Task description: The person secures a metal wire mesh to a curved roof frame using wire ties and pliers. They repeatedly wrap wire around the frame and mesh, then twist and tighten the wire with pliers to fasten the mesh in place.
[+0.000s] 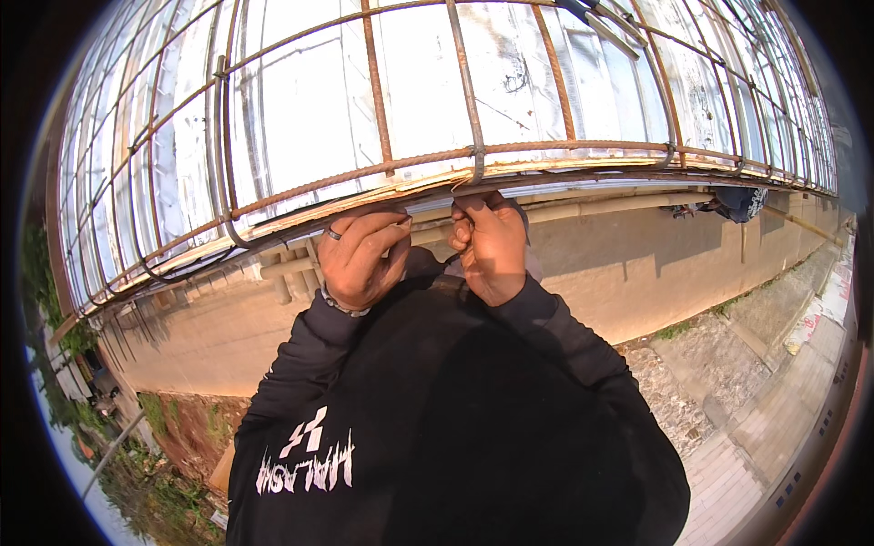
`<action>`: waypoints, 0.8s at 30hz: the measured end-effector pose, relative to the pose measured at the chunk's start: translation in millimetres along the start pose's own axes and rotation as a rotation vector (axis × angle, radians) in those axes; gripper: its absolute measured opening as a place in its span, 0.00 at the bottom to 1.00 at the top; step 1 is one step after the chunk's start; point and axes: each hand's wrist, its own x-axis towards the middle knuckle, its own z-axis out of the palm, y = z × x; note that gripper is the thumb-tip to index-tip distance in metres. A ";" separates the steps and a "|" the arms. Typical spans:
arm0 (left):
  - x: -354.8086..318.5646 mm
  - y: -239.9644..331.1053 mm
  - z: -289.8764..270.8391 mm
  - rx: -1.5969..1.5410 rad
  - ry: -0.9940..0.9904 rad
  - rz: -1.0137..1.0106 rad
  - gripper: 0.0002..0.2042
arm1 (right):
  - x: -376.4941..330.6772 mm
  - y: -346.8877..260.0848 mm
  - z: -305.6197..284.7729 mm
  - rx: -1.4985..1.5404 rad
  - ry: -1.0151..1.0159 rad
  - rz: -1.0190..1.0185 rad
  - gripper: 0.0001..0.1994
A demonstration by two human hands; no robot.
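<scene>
A grid of rusty reinforcing bars (pixel 337 176) lies over a shiny silver sheet-covered deck (pixel 319 100). At its near edge, a splintered wooden board (pixel 391 191) runs below the bars. My left hand (pixel 362 258), with a ring and a wristband, is closed just under that edge, fingers curled inward. Close beside it, my right hand (pixel 492 247) is closed too, thumb against the bent fingers, right below the hooked end of a crossing bar (pixel 476 162). Whatever either hand holds is too small or hidden to make out.
Bamboo poles (pixel 628 206) run beneath the deck's edge. Farther right, a dark bundle of cloth or a person's clothing (pixel 739 202) shows below it. A tan wall (pixel 601 264) and a paved strip (pixel 756 446) lie far below. Loose dark bars (pixel 612 32) rest atop the grid.
</scene>
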 end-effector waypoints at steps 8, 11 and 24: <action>-3.0 10.7 -6.1 -0.098 -0.091 -0.008 0.16 | 15.5 -13.7 -22.3 0.240 -0.061 0.339 0.02; 2.3 14.9 1.0 -0.153 -0.067 -0.079 0.12 | 15.1 -20.7 -24.9 0.145 -0.127 0.329 0.03; 53.2 48.3 -4.4 -0.051 -0.457 -0.780 0.12 | 30.5 -17.4 -38.2 0.133 -0.258 0.243 0.05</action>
